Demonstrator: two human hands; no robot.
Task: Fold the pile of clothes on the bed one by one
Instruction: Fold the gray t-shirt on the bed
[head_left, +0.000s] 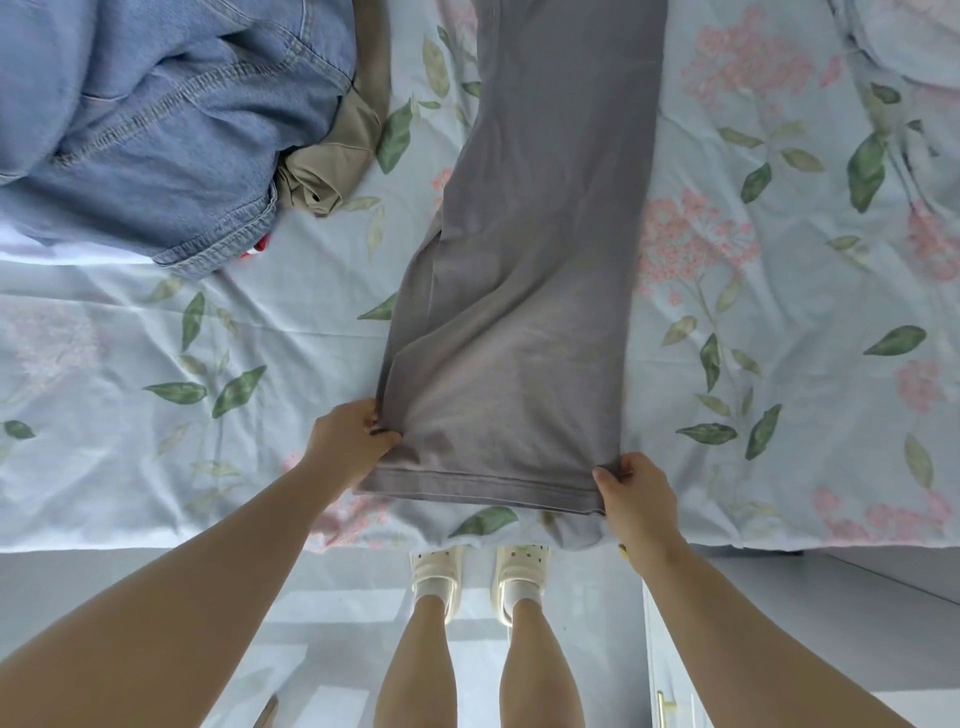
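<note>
Grey trousers: the grey trousers lie flat and lengthwise on the bed, one leg laid over the other, running from the near edge away towards the far side, where they leave the view.
Hem: the hem end sits at the near edge of the bed, just above the person's feet.
Left hand: the left hand pinches the hem's left corner, thumb on top and fingers curled under the cloth.
Right hand: the right hand grips the hem's right corner, fingers folded round the fabric edge (both holds are tight, with no gap showing).
Pile: the denim garment lies heaped at the far left corner of the bed, with a beige garment bunched against its right side, both well apart from the trousers.
Bedding: a pale sheet with pink flowers and green leaves.
</note>
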